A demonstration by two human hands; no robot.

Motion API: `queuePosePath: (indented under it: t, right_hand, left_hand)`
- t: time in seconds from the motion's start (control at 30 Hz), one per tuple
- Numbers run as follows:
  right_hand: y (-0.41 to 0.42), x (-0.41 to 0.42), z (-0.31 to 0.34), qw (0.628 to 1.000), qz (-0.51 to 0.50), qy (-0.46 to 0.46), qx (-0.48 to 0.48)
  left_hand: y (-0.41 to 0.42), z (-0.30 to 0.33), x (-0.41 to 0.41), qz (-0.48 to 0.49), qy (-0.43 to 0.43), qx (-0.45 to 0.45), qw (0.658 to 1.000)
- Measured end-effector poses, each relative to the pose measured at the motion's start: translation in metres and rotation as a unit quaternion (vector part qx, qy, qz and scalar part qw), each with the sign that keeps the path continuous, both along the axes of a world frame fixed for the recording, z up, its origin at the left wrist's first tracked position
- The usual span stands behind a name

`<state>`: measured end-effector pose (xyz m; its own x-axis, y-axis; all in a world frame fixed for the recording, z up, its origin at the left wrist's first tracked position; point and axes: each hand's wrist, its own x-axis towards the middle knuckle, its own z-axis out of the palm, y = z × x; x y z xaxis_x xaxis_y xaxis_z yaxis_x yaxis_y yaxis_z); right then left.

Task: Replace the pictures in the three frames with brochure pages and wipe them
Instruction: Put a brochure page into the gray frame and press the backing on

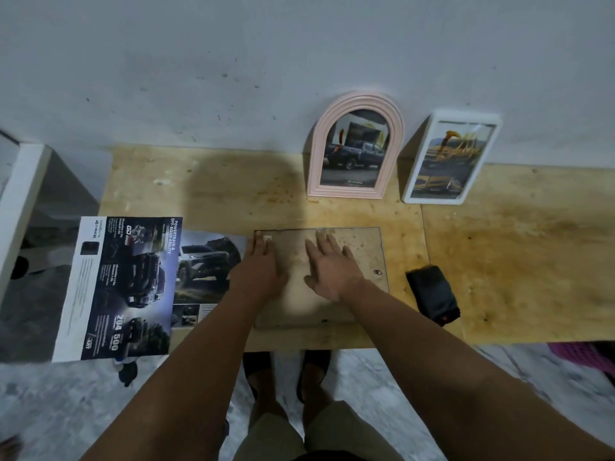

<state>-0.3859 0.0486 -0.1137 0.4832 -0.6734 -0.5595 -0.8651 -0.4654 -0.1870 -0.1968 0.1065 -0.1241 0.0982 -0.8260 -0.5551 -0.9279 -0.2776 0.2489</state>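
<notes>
Item one: third frame, lying face down on the plywood table at its near edge, directly ahead of me. I see only its back board, brown and badly stained, a rectangle with a thin dark outline and a small dark turn-clip near its right edge.

Item two: left hand, flat on the left part of the board, fingers straight and close together, tips at the far left corner beside a small pale tab; whether a fingertip is working that tab I cannot tell.

Item three: right hand, palm down on the middle of the board, fingers straight and spread wide, gripping nothing.

Item four: arched pink frame, upright against the wall, holding a dark pickup picture with an orange smear on the glass.

Item five: white rectangular frame, just right of it, leaning on the wall, holding a yellow vehicle picture, likewise smeared.

Item six: brochure, open flat at the table's left end, overhanging the near edge; dark pages with trucks and print.

Item seven: dark folded cloth, just right of the face-down frame, apart from it.
</notes>
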Motion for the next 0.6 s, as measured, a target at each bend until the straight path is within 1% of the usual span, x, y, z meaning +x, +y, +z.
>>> queuePosePath:
  t: [0.1,0.13,0.27,0.6]
  right_hand:
    - [-0.003,-0.047,0.006,0.996,-0.081,0.039,-0.009]
    - [-0.004,-0.061,0.008,0.994,-0.093,0.051,-0.007]
    - [-0.01,-0.085,0.01,0.995,-0.057,0.082,0.019]
    - [-0.011,-0.081,0.005,0.993,-0.101,0.043,0.05]
  left_hand:
    - [0.001,0.006,-0.006,-0.048,-0.024,-0.005,0.999]
    - [0.002,0.007,-0.008,-0.064,-0.023,-0.005,0.998]
    - [0.005,0.002,-0.015,-0.092,-0.022,0.036,0.995]
    - [0.008,-0.004,-0.025,-0.074,-0.052,0.018,0.996]
